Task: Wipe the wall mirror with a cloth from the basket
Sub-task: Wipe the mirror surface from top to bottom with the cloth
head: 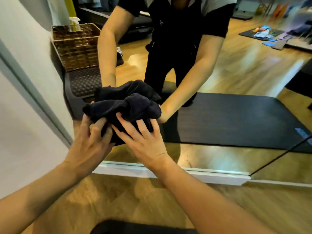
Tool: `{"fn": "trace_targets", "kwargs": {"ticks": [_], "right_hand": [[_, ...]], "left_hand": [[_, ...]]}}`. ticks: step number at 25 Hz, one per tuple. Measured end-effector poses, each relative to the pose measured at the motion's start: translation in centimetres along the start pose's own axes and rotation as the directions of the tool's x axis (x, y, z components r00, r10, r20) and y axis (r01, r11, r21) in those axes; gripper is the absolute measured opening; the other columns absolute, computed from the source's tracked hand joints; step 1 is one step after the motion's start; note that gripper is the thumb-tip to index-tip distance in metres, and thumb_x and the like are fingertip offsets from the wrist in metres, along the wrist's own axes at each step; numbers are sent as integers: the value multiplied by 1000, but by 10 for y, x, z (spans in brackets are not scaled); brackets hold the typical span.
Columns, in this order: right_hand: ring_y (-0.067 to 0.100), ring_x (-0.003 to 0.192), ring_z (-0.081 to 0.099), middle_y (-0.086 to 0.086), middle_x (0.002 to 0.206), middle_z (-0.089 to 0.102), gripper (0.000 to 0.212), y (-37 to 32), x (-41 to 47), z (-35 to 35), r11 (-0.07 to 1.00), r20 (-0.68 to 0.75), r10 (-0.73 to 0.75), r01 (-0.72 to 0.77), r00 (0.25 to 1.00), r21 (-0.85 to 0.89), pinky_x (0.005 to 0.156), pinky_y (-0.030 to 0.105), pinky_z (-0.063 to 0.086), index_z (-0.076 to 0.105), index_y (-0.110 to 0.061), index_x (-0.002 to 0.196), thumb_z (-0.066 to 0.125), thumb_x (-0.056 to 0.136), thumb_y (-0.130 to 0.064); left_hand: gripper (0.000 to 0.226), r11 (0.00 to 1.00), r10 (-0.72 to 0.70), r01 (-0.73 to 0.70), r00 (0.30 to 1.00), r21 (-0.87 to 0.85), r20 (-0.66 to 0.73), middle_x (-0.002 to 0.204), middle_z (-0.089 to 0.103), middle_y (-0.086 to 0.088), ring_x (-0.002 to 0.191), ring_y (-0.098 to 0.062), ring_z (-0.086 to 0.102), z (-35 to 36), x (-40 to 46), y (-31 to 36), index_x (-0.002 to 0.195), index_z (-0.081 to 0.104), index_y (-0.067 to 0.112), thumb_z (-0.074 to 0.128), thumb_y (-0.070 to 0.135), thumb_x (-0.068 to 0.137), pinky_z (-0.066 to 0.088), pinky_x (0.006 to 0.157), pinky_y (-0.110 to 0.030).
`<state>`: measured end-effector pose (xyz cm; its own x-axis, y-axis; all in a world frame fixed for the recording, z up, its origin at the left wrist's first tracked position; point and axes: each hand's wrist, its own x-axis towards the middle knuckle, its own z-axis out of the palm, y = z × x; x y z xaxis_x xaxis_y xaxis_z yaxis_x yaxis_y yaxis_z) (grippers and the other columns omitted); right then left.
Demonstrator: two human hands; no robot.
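A bunched dark navy cloth (128, 107) is held up close to the wall mirror (236, 73), low near its bottom edge. My left hand (89, 141) grips the cloth's left side with curled fingers. My right hand (143, 141) lies over the cloth's lower right with fingers spread and their tips dug into the folds. In the mirror I see the reflection of my arms and the cloth. The reflected woven basket (76, 46) stands at the upper left with a spray bottle (74, 22) in it.
White wall (25, 81) and a grey frame strip border the mirror on the left. A white baseboard (202, 173) runs under the mirror. The floor is wood. A black mat (236, 119) shows in the reflection, and a dark mat edge (135, 227) lies near my feet.
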<state>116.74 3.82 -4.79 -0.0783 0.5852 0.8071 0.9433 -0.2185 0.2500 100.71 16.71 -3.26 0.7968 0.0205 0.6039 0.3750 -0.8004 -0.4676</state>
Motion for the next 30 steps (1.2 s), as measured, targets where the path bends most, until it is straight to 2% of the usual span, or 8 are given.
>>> {"fn": "trace_targets", "kwargs": {"ticks": [3, 8, 10, 12, 16, 21, 26, 30], "right_hand": [[25, 137, 43, -9, 158, 36, 39, 51, -27, -26, 1000, -16, 8, -8, 1000, -15, 114, 50, 44, 59, -37, 144, 50, 108, -25], [28, 139, 38, -7, 157, 37, 43, 145, -85, -75, 989, -14, 24, -26, 1000, -147, 120, 52, 30, 61, -41, 142, 61, 102, -25], [31, 139, 38, -5, 156, 39, 45, 184, -110, -97, 977, -17, 31, -34, 999, -212, 121, 53, 28, 59, -41, 143, 62, 101, -25], [32, 135, 41, -3, 154, 40, 46, 225, -134, -120, 965, -24, 43, -48, 999, -256, 117, 54, 33, 56, -40, 143, 61, 101, -23], [36, 133, 41, 2, 151, 40, 44, 287, -179, -156, 947, 8, 83, -76, 997, -312, 108, 59, 40, 52, -37, 139, 46, 102, -14], [36, 133, 37, 5, 148, 37, 42, 301, -207, -153, 938, -30, 202, -202, 979, -282, 102, 58, 45, 55, -36, 130, 52, 96, -11], [35, 128, 37, 8, 143, 36, 45, 293, -239, -136, 922, -85, 263, -276, 961, -273, 96, 56, 48, 56, -33, 126, 59, 90, -7], [33, 123, 35, 8, 140, 36, 49, 289, -271, -122, 915, -65, 263, -270, 963, -299, 91, 54, 50, 59, -34, 120, 68, 82, -4]], "left_hand": [[36, 997, 79, -78, 989, 11, -125, 120, 49, -27, 119, -42, 39, -13, 38, 46, 116, 61, -10, 54, 21, 99, 49, 93, -68], [31, 957, 285, -272, 948, 104, -145, 112, 66, -21, 124, -44, 41, -14, 98, 128, 117, 67, -10, 66, 13, 96, 39, 104, -69], [41, 958, 287, -283, 942, 48, -171, 119, 64, -24, 124, -49, 49, -11, 127, 164, 124, 58, -13, 70, 10, 93, 33, 108, -71], [47, 953, 287, -300, 938, -43, -193, 127, 61, -27, 121, -52, 57, -5, 156, 208, 138, 43, -14, 61, 6, 99, 27, 112, -73], [36, 940, 245, -295, 933, -171, -262, 137, 46, -28, 120, -52, 55, -6, 201, 288, 135, 50, -12, 51, -3, 100, 35, 111, -68], [29, 933, 196, -282, 920, -225, -338, 139, 37, -24, 120, -48, 46, -11, 220, 330, 128, 57, -10, 48, -5, 100, 40, 110, -63], [38, 878, 328, -400, 903, -262, -279, 144, 29, -28, 131, -49, 49, 10, 208, 355, 141, 31, -14, 33, -8, 104, 32, 114, -66], [33, 899, 297, -370, 909, -235, -293, 145, 34, -25, 123, -48, 42, 24, 187, 370, 128, 60, -4, 40, -1, 101, 26, 120, -60]]}}
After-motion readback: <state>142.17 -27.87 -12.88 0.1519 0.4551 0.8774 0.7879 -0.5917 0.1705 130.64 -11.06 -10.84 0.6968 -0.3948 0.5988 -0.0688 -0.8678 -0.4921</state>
